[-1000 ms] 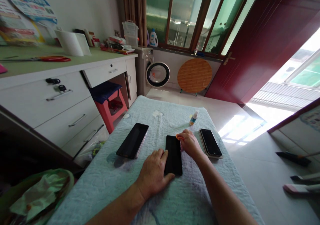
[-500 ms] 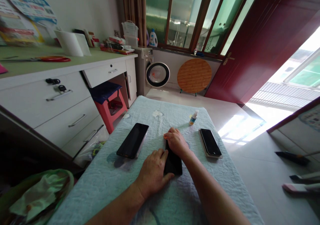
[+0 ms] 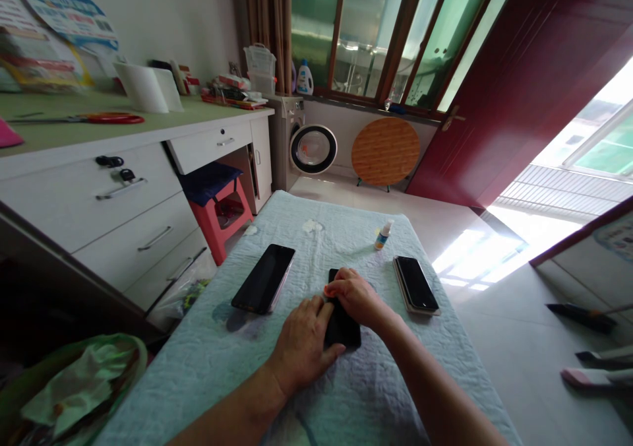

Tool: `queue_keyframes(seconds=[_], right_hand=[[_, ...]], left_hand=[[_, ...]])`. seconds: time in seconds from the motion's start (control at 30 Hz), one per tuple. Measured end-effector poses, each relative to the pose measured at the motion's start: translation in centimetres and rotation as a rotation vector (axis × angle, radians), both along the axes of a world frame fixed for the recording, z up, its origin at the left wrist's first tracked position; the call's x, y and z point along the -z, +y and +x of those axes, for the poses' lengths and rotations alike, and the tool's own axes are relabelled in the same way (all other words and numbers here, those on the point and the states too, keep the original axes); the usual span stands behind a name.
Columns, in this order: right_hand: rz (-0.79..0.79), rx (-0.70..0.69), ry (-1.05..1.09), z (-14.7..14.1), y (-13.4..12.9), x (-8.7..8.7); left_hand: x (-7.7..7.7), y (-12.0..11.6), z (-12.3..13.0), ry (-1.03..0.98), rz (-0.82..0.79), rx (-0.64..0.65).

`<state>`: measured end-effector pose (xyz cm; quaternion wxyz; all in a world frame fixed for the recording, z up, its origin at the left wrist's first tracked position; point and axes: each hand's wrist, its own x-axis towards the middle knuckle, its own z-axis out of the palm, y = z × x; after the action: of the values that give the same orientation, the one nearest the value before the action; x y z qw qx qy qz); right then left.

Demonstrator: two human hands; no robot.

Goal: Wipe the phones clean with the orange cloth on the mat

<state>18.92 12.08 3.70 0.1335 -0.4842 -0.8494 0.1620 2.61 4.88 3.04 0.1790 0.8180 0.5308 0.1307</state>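
Observation:
A black phone (image 3: 344, 330) lies on the cloth-covered table (image 3: 306, 225), partly hidden under my hands. My left hand (image 3: 302, 340) grips its left side, with the thumb at the lower edge. Over the upper half of the screen, my right hand (image 3: 357, 295) is closed on a small orange cloth (image 3: 327, 291), of which only a bit shows at the fingertips. To the left lies a larger dark phone (image 3: 264, 279). Another phone (image 3: 417, 283) rests on the right, on a pale case or box I cannot make out. Behind it stands a small spray bottle (image 3: 382, 235).
Along the left runs a white desk (image 3: 148, 235) with drawers, carrying red-handled scissors (image 3: 113, 118) and a paper roll (image 3: 143, 88). A pink stool (image 3: 212, 225) stands under it. At lower left is a green bin (image 3: 141, 353). A washing machine (image 3: 284, 142) stands behind.
My right hand has slid down the phone toward me with the orange cloth, uncovering the phone's top end. My left hand keeps its hold.

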Motion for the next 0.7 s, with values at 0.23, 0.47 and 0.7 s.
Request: queue_keyframes(seconds=[0.23,0.47,0.7], right_hand=[[0.081,0.111,0.092,0.1,3.0,1.4],[0.034,-0.011,0.099,0.6,-0.1,0.3],[-0.063,-0.187,0.118,1.3,-5.6,-1.5]], left_hand=[[0.2,0.2,-0.1,-0.017,0.021,0.007],[2.3,0.6,-0.5,-0.21,0.118,0.026],[3.5,1.1,-0.8,-0.262,0.151,0.055]])
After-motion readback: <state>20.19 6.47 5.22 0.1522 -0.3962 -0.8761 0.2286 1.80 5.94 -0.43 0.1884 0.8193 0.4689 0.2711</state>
